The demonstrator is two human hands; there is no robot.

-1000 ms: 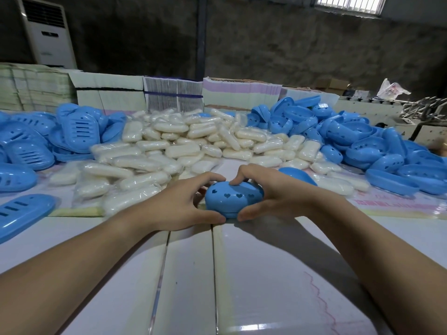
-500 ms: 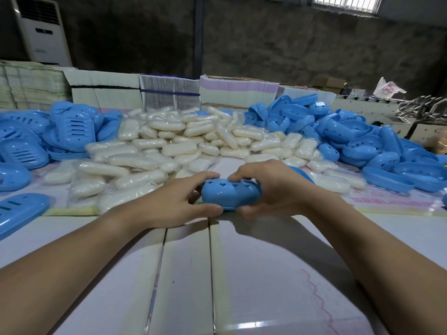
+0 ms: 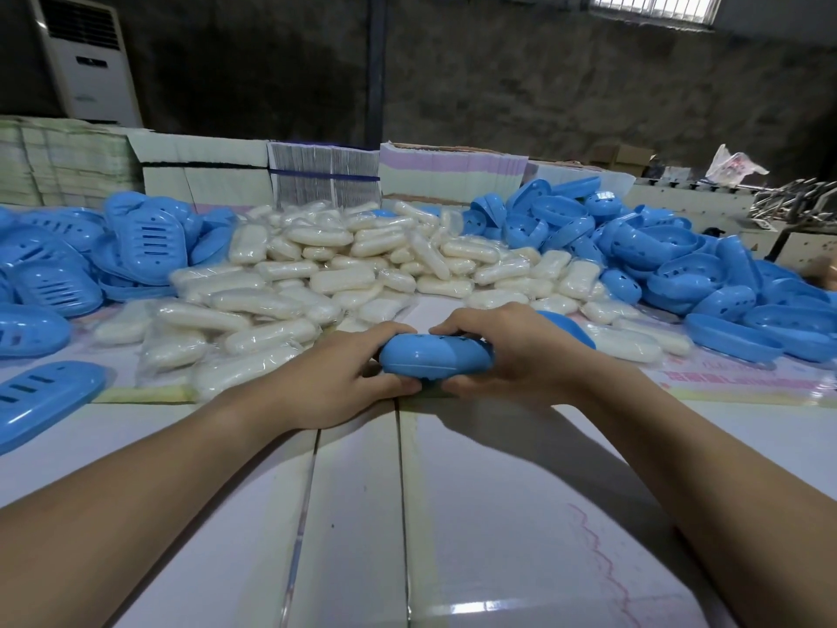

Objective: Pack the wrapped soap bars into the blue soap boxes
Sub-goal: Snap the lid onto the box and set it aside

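Note:
A closed blue soap box (image 3: 432,358) lies flat on the white table (image 3: 521,514) at the centre. My left hand (image 3: 335,378) grips its left end, fingers over the top and thumb under the front. My right hand (image 3: 516,351) grips its right end the same way. Whatever is inside the box is hidden. Behind it spreads a big heap of wrapped white soap bars (image 3: 344,274). Another blue box half (image 3: 570,326) peeks out behind my right hand.
Blue slotted lids (image 3: 145,237) pile up at the left, with one lid (image 3: 40,392) alone near the left edge. Blue box halves (image 3: 670,251) pile up at the right. Stacks of flat cartons (image 3: 326,174) line the back. An air conditioner (image 3: 86,61) stands far left.
Both hands have turned the box from tilted, with its heart-holed face toward me, to lying flat on the table. The hands have stayed on its two ends.

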